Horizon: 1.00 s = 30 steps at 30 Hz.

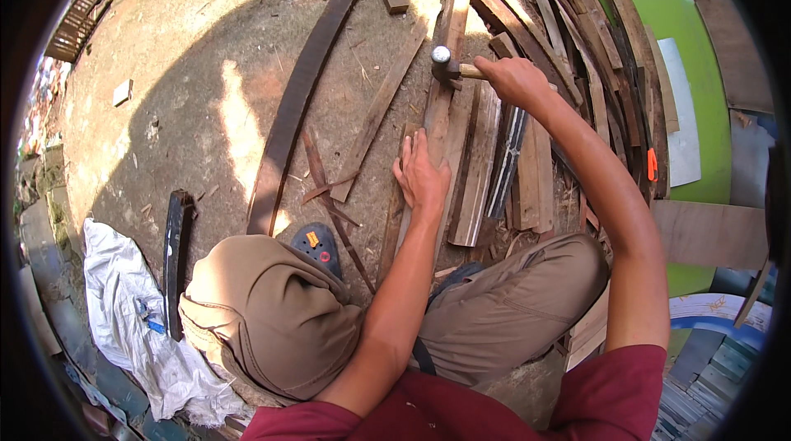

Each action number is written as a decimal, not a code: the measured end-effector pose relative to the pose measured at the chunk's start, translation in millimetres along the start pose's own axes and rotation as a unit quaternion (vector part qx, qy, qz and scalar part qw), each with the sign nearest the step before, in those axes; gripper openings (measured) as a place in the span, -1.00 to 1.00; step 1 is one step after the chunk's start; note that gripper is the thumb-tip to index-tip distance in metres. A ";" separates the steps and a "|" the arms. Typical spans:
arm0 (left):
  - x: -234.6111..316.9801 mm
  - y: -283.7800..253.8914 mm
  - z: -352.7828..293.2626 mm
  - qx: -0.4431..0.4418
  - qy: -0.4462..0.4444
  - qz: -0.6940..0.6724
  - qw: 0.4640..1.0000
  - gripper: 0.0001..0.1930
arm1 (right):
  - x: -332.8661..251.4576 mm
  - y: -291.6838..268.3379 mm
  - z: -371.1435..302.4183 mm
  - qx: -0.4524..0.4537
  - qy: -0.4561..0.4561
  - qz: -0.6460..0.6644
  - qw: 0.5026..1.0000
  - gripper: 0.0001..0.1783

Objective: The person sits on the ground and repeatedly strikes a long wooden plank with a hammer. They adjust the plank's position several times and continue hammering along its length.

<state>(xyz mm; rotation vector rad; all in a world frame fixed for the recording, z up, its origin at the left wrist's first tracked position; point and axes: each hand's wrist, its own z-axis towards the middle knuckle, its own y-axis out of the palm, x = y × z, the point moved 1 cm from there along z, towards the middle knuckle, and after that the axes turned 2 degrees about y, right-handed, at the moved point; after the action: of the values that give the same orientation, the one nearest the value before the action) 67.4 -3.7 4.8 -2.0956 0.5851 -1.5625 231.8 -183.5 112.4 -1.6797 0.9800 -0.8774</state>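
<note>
In my right hand (512,81) is a claw hammer (446,67), gripped by its light wooden handle. The hammer's head is over a long wooden plank (455,13) that runs away from me; whether it touches the wood I cannot tell. My left hand (423,171) lies on the near part of this plank with its fingers stretched out. Several shorter boards (479,165) lie just right of the plank, below my right forearm. A thin, weathered strip of wood (381,107) rests on the ground to the left.
A long dark board (306,95) lies left of my work. Many planks (597,37) are heaped at the far right, beside a green panel (700,87). A white sack (132,317) and a short dark timber (175,264) are near my left knee. My clog (318,248) stands on the ground.
</note>
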 end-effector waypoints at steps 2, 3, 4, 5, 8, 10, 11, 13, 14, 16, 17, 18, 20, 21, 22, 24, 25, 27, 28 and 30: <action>0.1 1.5 -0.4 0.005 0.005 0.001 1.000 -0.20 | 1.8 2.0 -1.0 0.005 -0.002 0.002 1.000 -0.78; -0.8 1.3 0.0 0.006 0.007 0.002 1.000 -0.20 | 1.5 2.7 -0.8 0.003 -0.001 0.003 1.000 -0.78; -1.8 1.0 0.5 0.008 0.009 0.004 1.000 -0.21 | 1.0 3.6 0.1 0.001 0.000 0.003 1.000 -0.78; -2.8 0.6 1.4 0.008 0.006 0.006 1.000 -0.21 | 0.2 4.5 1.5 -0.001 0.000 0.004 1.000 -0.78; -3.9 0.1 1.7 0.003 0.000 0.003 1.000 -0.20 | 14.3 27.9 -1.2 0.033 -0.002 0.066 0.997 -0.72; -5.0 -1.3 4.7 -0.001 -0.008 -0.008 1.000 -0.20 | 23.2 61.2 -23.8 0.118 0.008 0.137 0.984 -0.67; -0.9 -3.3 10.5 -0.002 0.001 -0.004 1.000 -0.21 | 30.6 73.6 -30.6 0.164 0.011 0.172 0.971 -0.64; 2.7 -3.8 5.2 -0.013 0.003 0.004 1.000 -0.24 | 42.7 94.5 -42.9 0.058 0.066 0.170 0.982 -0.62; 0.4 -4.7 2.5 -0.018 0.008 0.014 1.000 -0.23 | 45.7 104.3 -49.4 0.002 0.093 0.167 0.982 -0.60; 2.4 -3.1 -0.6 -0.007 0.014 0.016 1.000 -0.22 | 49.0 110.6 -58.2 0.006 0.115 0.215 0.970 -0.61; 2.8 -2.4 -1.3 -0.003 0.019 0.017 1.000 -0.22 | 49.6 114.4 -63.8 0.009 0.127 0.238 0.963 -0.61; 0.9 -0.9 0.1 0.005 0.025 0.019 1.000 -0.22 | 41.8 110.0 -64.1 0.036 0.149 0.277 0.948 -0.62; -7.2 0.9 -2.1 0.016 0.038 0.027 0.999 -0.21 | 22.1 84.7 -51.4 0.075 0.148 0.298 0.940 -0.62; -8.6 1.3 -1.6 0.015 0.034 0.023 0.999 -0.21 | 14.9 68.1 -46.7 0.098 0.153 0.306 0.934 -0.63; -8.5 1.2 -1.9 0.012 0.032 0.019 0.999 -0.21 | 12.4 52.8 -40.8 0.112 0.159 0.271 0.943 -0.66; -7.7 -1.3 -0.2 0.005 0.025 0.016 1.000 -0.21 | 5.9 22.5 -26.1 0.086 0.134 0.211 0.964 -0.66; -5.5 -1.7 1.1 -0.001 0.020 0.018 1.000 -0.21 | 2.7 9.2 -19.9 0.074 0.122 0.180 0.973 -0.66; -3.3 -3.4 1.8 -0.009 0.010 0.020 1.000 -0.22 | -12.2 -4.6 -7.8 0.044 0.102 0.133 0.985 -0.70; -2.1 -3.2 2.5 -0.012 0.007 0.019 1.000 -0.22 | -17.9 -8.0 -2.9 0.036 0.087 0.104 0.990 -0.72; -0.1 -2.8 2.9 -0.012 0.005 0.019 1.000 -0.22 | -26.3 -8.6 8.9 0.024 0.061 0.034 0.997 -0.82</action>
<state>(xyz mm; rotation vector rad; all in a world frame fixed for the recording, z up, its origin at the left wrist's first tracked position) 70.4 -1.1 5.7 -2.0839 0.6460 -1.5539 230.5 -154.7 115.3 -1.5594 1.0835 -0.9593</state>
